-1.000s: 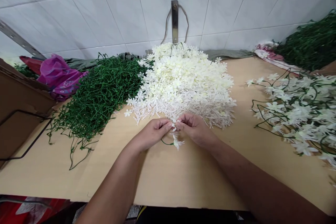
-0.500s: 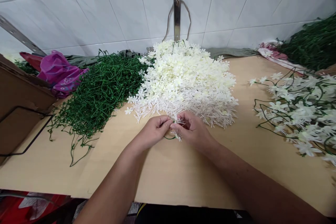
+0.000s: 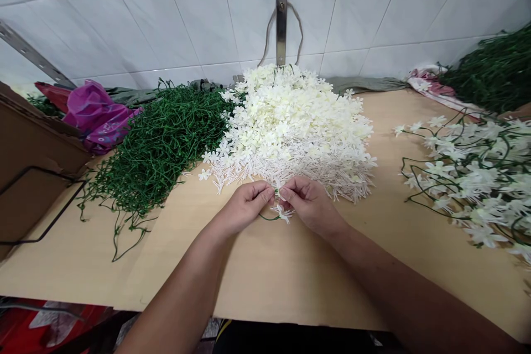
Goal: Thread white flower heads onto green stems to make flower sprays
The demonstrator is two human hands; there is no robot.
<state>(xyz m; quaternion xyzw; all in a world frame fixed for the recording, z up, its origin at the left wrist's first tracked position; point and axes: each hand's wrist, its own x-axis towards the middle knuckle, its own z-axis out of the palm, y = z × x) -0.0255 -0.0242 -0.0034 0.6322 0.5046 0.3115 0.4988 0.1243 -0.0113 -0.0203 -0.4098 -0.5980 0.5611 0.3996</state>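
Note:
My left hand [image 3: 255, 202] pinches a green artificial flower stem [image 3: 269, 218], part of which curves out below my fingers. A white flower [image 3: 284, 213] with thin pale strands hangs on that stem, under my hands. Close beside it, my right hand [image 3: 305, 199] has thumb and finger closed on a white artificial flower [image 3: 279, 184], whose petals show between the two hands. My fingers cover the spot where flower and stem meet. Just beyond my hands lies a big heap of loose white flowers [image 3: 290, 116], their pale thin ends towards me.
A tangle of green stems [image 3: 166, 144] lies left of the heap, beside a purple bag [image 3: 97, 113] and a cardboard box [image 3: 33, 160]. Stems bearing white flowers [image 3: 477, 177] are piled at right. A metal bracket [image 3: 281, 30] stands against the tiled wall [image 3: 186, 16].
My right hand's fingers have shifted slightly and cover the strands that stuck out between my hands. The hanging white flower shows more fully. My left hand has barely moved.

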